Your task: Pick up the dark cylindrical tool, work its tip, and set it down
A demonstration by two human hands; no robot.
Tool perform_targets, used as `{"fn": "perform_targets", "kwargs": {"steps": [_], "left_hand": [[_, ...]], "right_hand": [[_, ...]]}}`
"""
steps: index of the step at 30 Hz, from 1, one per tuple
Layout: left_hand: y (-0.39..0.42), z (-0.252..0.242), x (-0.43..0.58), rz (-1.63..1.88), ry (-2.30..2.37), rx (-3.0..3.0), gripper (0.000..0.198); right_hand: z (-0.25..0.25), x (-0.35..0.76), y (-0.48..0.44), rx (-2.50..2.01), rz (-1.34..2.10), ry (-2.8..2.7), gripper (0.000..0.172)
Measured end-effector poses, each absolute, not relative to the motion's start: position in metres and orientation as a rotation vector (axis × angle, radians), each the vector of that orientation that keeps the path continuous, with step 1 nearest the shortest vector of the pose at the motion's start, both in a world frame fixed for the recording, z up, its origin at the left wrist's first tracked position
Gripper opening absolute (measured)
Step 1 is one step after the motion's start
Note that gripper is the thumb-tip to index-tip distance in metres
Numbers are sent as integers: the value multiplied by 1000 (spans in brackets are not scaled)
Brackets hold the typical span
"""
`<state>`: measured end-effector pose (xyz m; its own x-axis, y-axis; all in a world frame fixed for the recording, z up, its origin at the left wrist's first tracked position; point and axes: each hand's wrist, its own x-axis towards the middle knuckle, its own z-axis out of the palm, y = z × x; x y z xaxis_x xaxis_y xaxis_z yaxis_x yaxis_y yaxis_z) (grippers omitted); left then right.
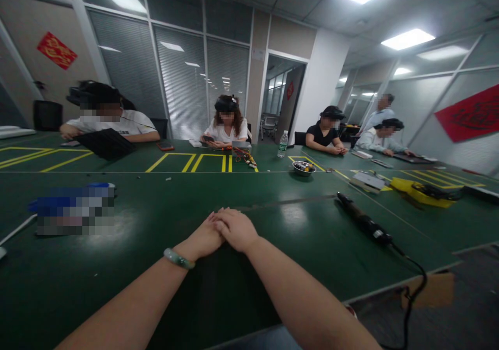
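My left hand (205, 237) and my right hand (240, 230) rest together on the green tabletop (234, 189). The right one lies over the fingers of the left, its thumb folded across them. Those left fingers are pressed together and partly hidden. I see no object in either hand. A green-and-white bangle (178, 258) circles my left wrist. Off to the right lies a black corded electric screwdriver (364, 219), apart from my hands, its cable hanging over the table edge.
A metal bowl (304, 169) with small parts, a water bottle (283, 144) and a bundle of wires (245, 155) stand farther back. At right lies a yellow tray (423, 193); at left, a blurred blue-and-white item (74, 207). Several people sit along the far side.
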<state>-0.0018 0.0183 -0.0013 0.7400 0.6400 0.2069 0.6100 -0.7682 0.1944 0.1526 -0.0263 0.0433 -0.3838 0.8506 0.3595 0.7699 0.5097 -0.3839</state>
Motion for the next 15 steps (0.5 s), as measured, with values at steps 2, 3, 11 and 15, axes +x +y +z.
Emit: {"fn": "perform_targets", "kwargs": {"steps": [2,3,11,15], "left_hand": [[17,9,-3,320,1092,2766,56],[16,12,-4,289,1084,2748,58],[17,17,-2,259,1091,2678,64],[14,19,-3,263,1093,2666,63]], "right_hand": [[41,200,-20,-1605,19,-2069,42],[40,230,-19,-1783,-64,-1950,45],[20,484,-95,-2563,-817,-742,68],[12,545,-130,-2655,-743,-791,65]]}}
